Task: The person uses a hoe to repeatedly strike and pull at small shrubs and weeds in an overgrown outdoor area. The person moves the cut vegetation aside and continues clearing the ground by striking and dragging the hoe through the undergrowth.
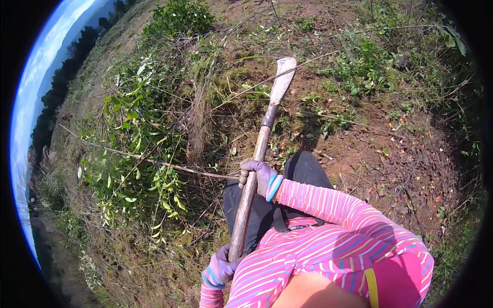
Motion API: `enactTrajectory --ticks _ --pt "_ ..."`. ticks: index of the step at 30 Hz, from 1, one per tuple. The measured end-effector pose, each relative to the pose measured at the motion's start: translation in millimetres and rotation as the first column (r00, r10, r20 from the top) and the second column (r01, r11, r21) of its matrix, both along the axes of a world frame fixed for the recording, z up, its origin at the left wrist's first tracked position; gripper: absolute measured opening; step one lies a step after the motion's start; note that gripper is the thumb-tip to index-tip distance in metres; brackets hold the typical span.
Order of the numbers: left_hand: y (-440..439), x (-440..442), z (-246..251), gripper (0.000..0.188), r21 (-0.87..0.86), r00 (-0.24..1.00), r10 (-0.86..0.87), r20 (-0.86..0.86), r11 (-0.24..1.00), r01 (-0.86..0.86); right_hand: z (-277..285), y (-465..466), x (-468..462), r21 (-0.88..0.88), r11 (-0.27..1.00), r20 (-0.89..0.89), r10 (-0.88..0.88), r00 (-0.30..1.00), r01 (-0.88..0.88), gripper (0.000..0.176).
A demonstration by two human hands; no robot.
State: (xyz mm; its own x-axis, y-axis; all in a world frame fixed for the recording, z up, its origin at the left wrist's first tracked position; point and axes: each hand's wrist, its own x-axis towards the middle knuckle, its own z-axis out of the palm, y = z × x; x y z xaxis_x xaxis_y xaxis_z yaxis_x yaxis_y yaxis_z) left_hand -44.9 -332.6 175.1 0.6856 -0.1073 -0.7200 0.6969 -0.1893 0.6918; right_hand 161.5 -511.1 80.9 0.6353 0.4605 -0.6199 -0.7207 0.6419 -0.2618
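A long-handled brush hook slants up across the middle, its pale, worn steel blade [283, 79] pointing away from me over the ground. A dark metal socket joins the blade to the round wooden handle [242, 215]. My right hand [260, 177], in a purple and grey work glove, is wrapped around the handle at its middle. Lower down, my left hand [222, 266] in a matching glove grips the butt end, partly hidden by the handle and my striped sleeve. A thin bare stem [181, 168] runs from the left to beside my right hand; whether they touch I cannot tell.
Leafy green shrub stems [134, 142] crowd the slope to the left. One thin stalk [308, 63] crosses in front of the blade. Reddish soil with dry litter [408, 169] lies to the right. My dark-trousered knees [308, 167] are just below the handle. Dark trees [57, 88] line the far left.
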Motion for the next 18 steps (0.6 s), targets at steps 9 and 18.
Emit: enactTrajectory --ticks 9,18 --pt "7.1 47.3 21.5 0.048 -0.109 0.93 -0.271 -0.246 0.962 0.252 -56.0 -55.3 -28.4 -0.372 0.912 -0.373 -0.316 0.872 0.172 0.017" --pt "-14.8 -46.7 32.8 0.04 0.064 0.928 0.37 -0.034 0.928 -0.367 -29.2 76.7 13.8 -0.021 0.966 -0.154 0.251 0.956 -0.257 0.011"
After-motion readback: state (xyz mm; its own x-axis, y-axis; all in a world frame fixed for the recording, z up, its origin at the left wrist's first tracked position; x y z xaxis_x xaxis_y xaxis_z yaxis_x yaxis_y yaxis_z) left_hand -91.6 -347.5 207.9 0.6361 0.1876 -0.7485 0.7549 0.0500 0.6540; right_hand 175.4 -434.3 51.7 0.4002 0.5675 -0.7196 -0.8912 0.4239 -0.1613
